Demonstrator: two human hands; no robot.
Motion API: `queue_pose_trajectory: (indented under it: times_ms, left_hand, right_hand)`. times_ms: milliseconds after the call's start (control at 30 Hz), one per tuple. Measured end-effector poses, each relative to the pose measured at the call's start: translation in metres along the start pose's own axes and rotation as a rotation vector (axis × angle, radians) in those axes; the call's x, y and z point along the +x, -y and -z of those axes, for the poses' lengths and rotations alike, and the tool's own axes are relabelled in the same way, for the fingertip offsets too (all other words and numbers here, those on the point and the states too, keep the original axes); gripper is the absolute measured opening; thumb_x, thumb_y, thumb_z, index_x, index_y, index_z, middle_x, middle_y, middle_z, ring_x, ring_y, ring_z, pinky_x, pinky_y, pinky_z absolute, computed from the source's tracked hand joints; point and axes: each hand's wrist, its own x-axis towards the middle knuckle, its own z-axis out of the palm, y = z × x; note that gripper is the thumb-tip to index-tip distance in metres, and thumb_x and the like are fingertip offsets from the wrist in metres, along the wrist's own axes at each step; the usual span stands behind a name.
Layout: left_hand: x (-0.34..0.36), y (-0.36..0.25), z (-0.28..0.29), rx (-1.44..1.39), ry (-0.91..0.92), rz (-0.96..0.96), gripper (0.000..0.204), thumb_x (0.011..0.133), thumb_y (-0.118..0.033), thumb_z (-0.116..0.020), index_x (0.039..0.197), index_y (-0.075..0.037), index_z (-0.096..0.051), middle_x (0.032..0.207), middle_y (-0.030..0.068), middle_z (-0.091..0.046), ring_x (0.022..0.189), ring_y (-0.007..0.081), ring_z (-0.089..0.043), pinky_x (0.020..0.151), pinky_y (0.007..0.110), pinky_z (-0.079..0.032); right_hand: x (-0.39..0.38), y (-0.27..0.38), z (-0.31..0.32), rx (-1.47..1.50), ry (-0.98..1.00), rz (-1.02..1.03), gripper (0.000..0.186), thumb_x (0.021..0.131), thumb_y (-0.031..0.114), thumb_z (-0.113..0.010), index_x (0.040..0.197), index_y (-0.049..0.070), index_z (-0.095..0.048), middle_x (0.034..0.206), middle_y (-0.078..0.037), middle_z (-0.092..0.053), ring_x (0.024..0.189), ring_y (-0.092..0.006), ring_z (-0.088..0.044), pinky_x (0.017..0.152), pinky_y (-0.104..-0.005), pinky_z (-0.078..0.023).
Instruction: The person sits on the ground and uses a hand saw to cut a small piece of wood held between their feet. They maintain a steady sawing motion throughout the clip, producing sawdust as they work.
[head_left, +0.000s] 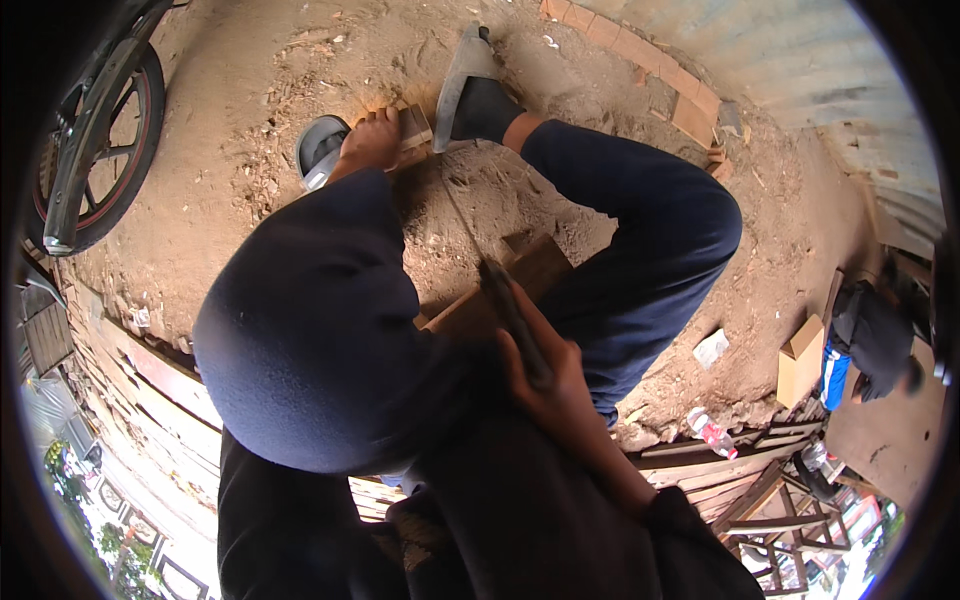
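Note:
My left hand (370,140) is curled around the end of a wooden piece (414,128) between my two feet, with the fingers bent over it. The left shoe (324,145) is beside that hand, and the right shoe (467,78) rests against the wood's other side. In my right hand (550,375) is a dark-handled tool (515,318). Its long, thin blade (461,213) shows edge-on, its tip close to the held wood; I cannot tell its exact kind. Below the blade lies a brown wooden block (538,266), partly hidden by my hand and leg.
A motorbike wheel (125,140) stands at the far left. Bricks (630,45) line the corrugated metal wall (800,60). On the right are a plastic bottle (711,434), a cardboard box (800,362) and another person (872,335). Stacked planks (140,390) lie left.

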Motion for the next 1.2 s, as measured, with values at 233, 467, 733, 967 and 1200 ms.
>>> queue_pose_trajectory:
  times_ms: [233,467,733,967,1200]
  left_hand:
    - [-0.006,0.009,0.003,0.045,-0.038,-0.034,0.069,0.084,-0.048,-0.070,0.117,0.005,-0.043,0.112,0.0253,-0.059,0.110,0.0383,-0.061,0.089,0.044,-0.053]
    - [-0.001,0.004,0.006,-0.013,-0.012,0.000,0.074,0.082,-0.049,-0.072,0.121,0.006,-0.042,0.119,0.0243,-0.057,0.109,0.0380,-0.062,0.089,0.043,-0.054]
    - [0.001,0.000,-0.005,0.046,-0.010,-0.028,0.065,0.086,-0.042,-0.069,0.121,0.006,-0.043,0.114,0.0240,-0.060,0.108,0.0380,-0.063,0.089,0.044,-0.055]
    - [-0.007,0.003,0.006,0.072,-0.058,-0.023,0.081,0.082,-0.059,-0.068,0.122,0.007,-0.042,0.116,0.0227,-0.058,0.111,0.0366,-0.062,0.089,0.043,-0.054]
    - [-0.002,-0.006,0.003,0.032,-0.049,-0.082,0.080,0.084,-0.059,-0.065,0.120,0.009,-0.043,0.113,0.0250,-0.059,0.100,0.0375,-0.066,0.081,0.042,-0.057]
  right_hand:
    - [0.016,-0.028,-0.016,0.025,-0.016,0.070,0.051,0.093,0.003,-0.061,0.140,-0.006,-0.044,0.115,-0.024,-0.067,0.101,-0.0253,-0.068,0.082,-0.0315,-0.052]
    - [0.074,-0.023,-0.029,0.153,0.068,-0.182,0.047,0.094,0.002,-0.059,0.137,-0.009,-0.047,0.118,-0.024,-0.066,0.110,-0.0234,-0.066,0.091,-0.0291,-0.050]
    - [0.026,-0.032,-0.036,0.031,-0.011,0.013,0.054,0.092,0.006,-0.059,0.143,0.004,-0.043,0.113,-0.027,-0.065,0.090,-0.0410,-0.068,0.079,-0.0434,-0.055]
    - [0.065,-0.042,-0.031,0.043,-0.008,0.106,0.047,0.095,0.006,-0.058,0.139,-0.007,-0.046,0.107,-0.020,-0.070,0.099,-0.0194,-0.068,0.086,-0.0295,-0.050]
    - [0.113,-0.041,-0.052,0.091,0.087,-0.233,0.048,0.093,0.007,-0.057,0.140,0.003,-0.047,0.117,-0.027,-0.063,0.088,-0.0381,-0.069,0.074,-0.0404,-0.055]
